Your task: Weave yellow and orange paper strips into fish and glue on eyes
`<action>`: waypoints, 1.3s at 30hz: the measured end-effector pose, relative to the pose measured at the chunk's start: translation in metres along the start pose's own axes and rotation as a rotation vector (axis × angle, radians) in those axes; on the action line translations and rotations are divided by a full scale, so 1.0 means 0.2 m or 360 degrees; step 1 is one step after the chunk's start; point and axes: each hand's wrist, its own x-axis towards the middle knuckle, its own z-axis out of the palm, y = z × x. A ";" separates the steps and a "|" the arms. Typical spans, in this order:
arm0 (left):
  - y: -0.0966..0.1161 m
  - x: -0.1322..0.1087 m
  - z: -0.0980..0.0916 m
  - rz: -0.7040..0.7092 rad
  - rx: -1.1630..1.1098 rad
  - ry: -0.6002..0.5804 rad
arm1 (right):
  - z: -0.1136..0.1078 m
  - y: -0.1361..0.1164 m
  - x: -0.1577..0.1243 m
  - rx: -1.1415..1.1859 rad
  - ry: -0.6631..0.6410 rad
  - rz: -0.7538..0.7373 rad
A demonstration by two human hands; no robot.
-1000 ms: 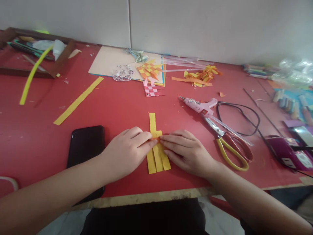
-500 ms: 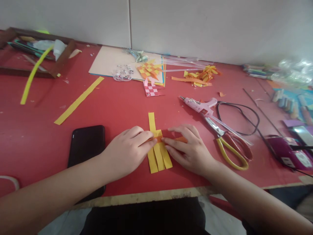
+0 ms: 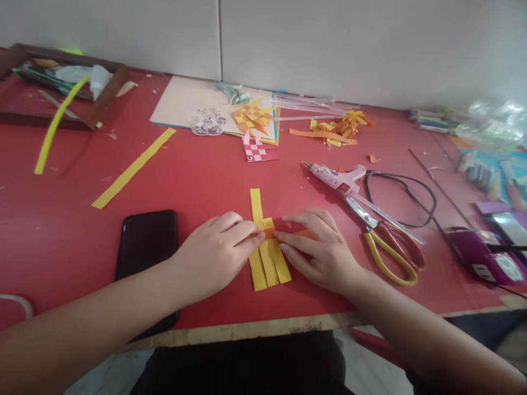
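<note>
Three yellow paper strips [image 3: 267,262] lie side by side near the front edge of the red table [image 3: 206,181], one reaching further back. An orange strip [image 3: 307,234] crosses them sideways. My left hand [image 3: 214,252] rests on the table with its fingertips pinched on the crossing of the strips. My right hand [image 3: 323,249] lies to the right, forefinger and thumb pinched on the orange strip where it meets the yellow ones, other fingers arched over it.
A black phone [image 3: 145,247] lies left of my left hand. Yellow-handled scissors [image 3: 389,247] and a pink glue gun [image 3: 337,176] with its black cord sit to the right. Woven paper pieces [image 3: 254,148], strip scraps [image 3: 337,129], loose yellow strips [image 3: 132,169] and a wooden frame [image 3: 99,104] lie further back.
My right hand has lifted its fingers and shifted slightly right, uncovering the orange strip. The yellow strips have fanned a little. My left hand has stayed in place.
</note>
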 end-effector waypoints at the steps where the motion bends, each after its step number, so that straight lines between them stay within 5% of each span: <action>1: 0.00 0.00 0.00 -0.0002 -0.0003 0.0008 | 0.00 0.00 0.00 0.0021 0.0016 -0.0010; 25: -0.02 0.01 0.00 0.0028 -0.0078 0.0102 | -0.01 0.02 0.02 0.0073 0.0161 0.0056; 30: -0.03 0.00 -0.01 0.0085 -0.0126 0.0157 | -0.19 0.35 0.06 -0.0296 0.0223 0.0303; 34: -0.03 0.00 -0.01 -0.0011 -0.0196 0.0196 | -0.37 0.72 0.07 -0.0501 -0.0058 0.0476; 39: -0.05 0.00 -0.01 -0.0138 -0.0310 0.0169 | -0.38 0.86 0.10 -0.0368 -0.0215 0.0292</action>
